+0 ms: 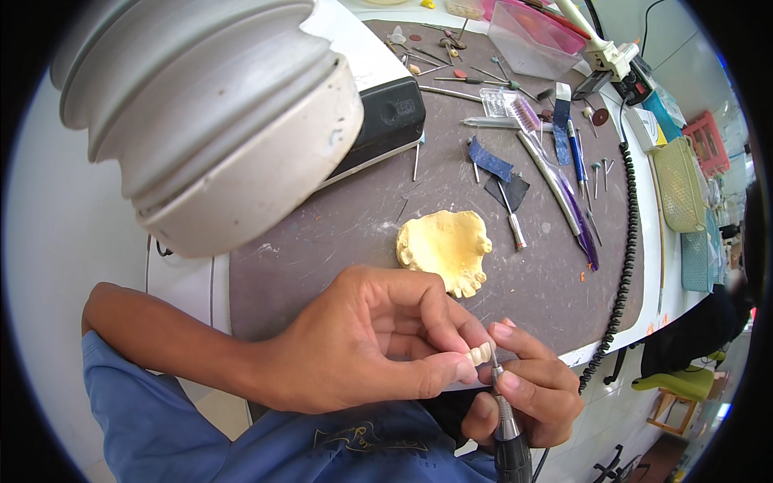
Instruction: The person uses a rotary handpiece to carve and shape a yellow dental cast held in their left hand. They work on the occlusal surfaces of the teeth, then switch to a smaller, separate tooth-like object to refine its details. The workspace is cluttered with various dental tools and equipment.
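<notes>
Between the thumb and fingers of my left hand (378, 338) is a small cream-white dental bridge (480, 354) of joined tooth shapes. My right hand (531, 382) grips a dental handpiece (507, 414) with a metal nose and black body, pointing upward. Its tip meets or nearly meets the right end of the bridge; exact contact is too small to tell. Both hands are close together over the bench's near edge. Just beyond them a yellow plaster dental model (444, 245) lies on the brown mat, with several teeth along its rim.
A ribbed white suction hood (233, 121) overhangs the left, beside a black box (386, 121). Burs, a purple toothbrush (527, 117) and blue abrasive strips (489, 159) litter the mat (346, 217). A coiled black cord (630, 241) runs down the right; a clear pink bin (535, 36) stands behind.
</notes>
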A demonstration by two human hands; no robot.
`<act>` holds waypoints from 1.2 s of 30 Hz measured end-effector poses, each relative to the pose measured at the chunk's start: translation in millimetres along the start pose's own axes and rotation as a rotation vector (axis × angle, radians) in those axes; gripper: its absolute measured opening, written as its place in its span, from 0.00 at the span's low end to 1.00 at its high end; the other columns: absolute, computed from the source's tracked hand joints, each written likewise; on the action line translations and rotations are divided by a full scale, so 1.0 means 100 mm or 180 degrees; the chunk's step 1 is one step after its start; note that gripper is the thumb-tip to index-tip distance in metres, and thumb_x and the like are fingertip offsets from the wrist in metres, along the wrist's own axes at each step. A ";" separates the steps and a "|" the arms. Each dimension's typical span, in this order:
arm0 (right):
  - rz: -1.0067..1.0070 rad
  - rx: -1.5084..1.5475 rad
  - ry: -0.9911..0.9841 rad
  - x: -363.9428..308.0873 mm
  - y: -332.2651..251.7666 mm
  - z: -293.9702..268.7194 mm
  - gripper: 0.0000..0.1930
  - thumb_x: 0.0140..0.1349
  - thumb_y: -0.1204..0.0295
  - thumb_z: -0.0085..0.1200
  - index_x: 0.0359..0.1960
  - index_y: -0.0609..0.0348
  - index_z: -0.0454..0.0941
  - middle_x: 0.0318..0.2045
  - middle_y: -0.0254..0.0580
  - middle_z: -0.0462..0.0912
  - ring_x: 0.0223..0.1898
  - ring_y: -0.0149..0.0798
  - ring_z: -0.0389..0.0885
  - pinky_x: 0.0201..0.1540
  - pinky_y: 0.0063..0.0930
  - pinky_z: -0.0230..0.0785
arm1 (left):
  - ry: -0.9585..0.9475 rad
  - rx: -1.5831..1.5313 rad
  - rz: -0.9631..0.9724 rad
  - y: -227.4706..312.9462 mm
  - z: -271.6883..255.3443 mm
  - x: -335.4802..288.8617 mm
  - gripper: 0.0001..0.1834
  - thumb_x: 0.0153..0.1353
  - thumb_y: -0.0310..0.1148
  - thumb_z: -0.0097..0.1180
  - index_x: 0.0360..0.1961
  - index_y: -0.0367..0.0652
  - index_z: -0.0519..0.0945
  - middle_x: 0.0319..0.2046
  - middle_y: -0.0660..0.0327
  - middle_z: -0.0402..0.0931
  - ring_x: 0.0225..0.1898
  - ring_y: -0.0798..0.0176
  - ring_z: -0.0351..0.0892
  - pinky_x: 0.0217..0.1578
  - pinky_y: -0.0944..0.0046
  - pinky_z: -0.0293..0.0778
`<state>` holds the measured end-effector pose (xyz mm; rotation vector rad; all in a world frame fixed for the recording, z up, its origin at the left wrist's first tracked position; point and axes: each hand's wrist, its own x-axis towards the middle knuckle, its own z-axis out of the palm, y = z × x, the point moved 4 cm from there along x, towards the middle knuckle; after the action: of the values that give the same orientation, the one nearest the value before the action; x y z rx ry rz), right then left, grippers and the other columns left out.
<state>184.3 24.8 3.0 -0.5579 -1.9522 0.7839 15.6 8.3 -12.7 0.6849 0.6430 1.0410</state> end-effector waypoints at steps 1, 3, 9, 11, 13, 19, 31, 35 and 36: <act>-0.0004 -0.0004 -0.0039 0.01 0.00 0.01 0.21 0.46 0.76 0.68 0.43 0.57 0.75 0.28 0.42 0.81 0.44 0.53 0.82 0.45 0.47 0.77 | 0.0025 0.0017 -0.0020 0.00 0.00 -0.01 0.05 0.56 0.17 0.56 0.31 0.33 0.72 0.45 0.45 0.73 0.43 0.64 0.80 0.49 0.66 0.78; -0.0030 -0.0026 -0.0126 0.03 -0.01 0.01 0.21 0.46 0.76 0.68 0.43 0.58 0.75 0.28 0.43 0.81 0.44 0.53 0.82 0.46 0.47 0.77 | 0.0064 0.0050 -0.0065 0.01 0.00 -0.02 0.05 0.56 0.17 0.55 0.32 0.33 0.72 0.45 0.45 0.73 0.43 0.64 0.79 0.49 0.66 0.77; -0.0063 -0.0059 -0.0188 0.04 -0.02 0.01 0.21 0.46 0.76 0.68 0.43 0.58 0.75 0.28 0.43 0.81 0.44 0.53 0.81 0.46 0.48 0.76 | 0.0016 -0.0024 -0.0001 0.00 0.01 -0.01 0.05 0.56 0.16 0.55 0.32 0.33 0.72 0.44 0.46 0.73 0.44 0.64 0.79 0.49 0.66 0.77; -0.0023 -0.0008 -0.0110 0.01 -0.01 0.02 0.21 0.46 0.76 0.68 0.42 0.58 0.75 0.28 0.43 0.81 0.44 0.53 0.81 0.46 0.48 0.76 | 0.0041 0.0004 -0.0003 -0.01 -0.01 -0.01 0.05 0.56 0.16 0.55 0.32 0.33 0.72 0.45 0.46 0.73 0.44 0.64 0.79 0.49 0.66 0.77; -0.0003 0.0009 -0.0094 0.02 0.00 0.02 0.20 0.46 0.76 0.68 0.42 0.58 0.75 0.28 0.43 0.81 0.44 0.53 0.81 0.46 0.48 0.76 | 0.0053 0.0030 0.0008 -0.02 -0.02 -0.01 0.05 0.56 0.16 0.55 0.32 0.33 0.72 0.45 0.46 0.73 0.44 0.65 0.78 0.49 0.66 0.77; -0.0063 -0.0083 -0.0212 0.06 -0.04 0.00 0.19 0.46 0.75 0.68 0.40 0.58 0.75 0.27 0.43 0.81 0.43 0.53 0.82 0.45 0.47 0.77 | 0.0012 0.0048 0.0011 -0.01 0.00 -0.01 0.05 0.55 0.17 0.56 0.32 0.34 0.73 0.45 0.47 0.73 0.44 0.66 0.78 0.50 0.66 0.76; -0.0095 -0.0087 -0.0115 0.04 -0.01 0.02 0.19 0.47 0.74 0.68 0.41 0.58 0.75 0.27 0.43 0.81 0.41 0.52 0.83 0.44 0.46 0.77 | 0.0003 0.0157 0.0045 -0.02 -0.01 -0.02 0.05 0.56 0.17 0.57 0.31 0.34 0.73 0.45 0.47 0.73 0.45 0.66 0.77 0.50 0.66 0.76; -0.0041 -0.0095 0.0098 0.00 -0.01 0.01 0.18 0.47 0.75 0.67 0.40 0.58 0.74 0.27 0.42 0.80 0.41 0.52 0.83 0.44 0.45 0.78 | -0.0004 0.0149 0.0066 -0.01 0.01 -0.02 0.05 0.56 0.17 0.56 0.32 0.34 0.73 0.45 0.47 0.73 0.45 0.65 0.77 0.50 0.65 0.76; 0.0009 -0.0080 0.0249 -0.02 0.00 0.01 0.18 0.47 0.75 0.67 0.39 0.58 0.74 0.26 0.42 0.80 0.40 0.52 0.83 0.43 0.45 0.79 | -0.0007 0.0137 0.0071 -0.01 0.01 -0.01 0.05 0.56 0.17 0.56 0.32 0.34 0.72 0.45 0.47 0.73 0.45 0.65 0.77 0.50 0.65 0.76</act>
<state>184.8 23.6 1.3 -0.5979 -1.8921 0.7297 16.2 7.2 -12.4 0.7321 0.6589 1.0494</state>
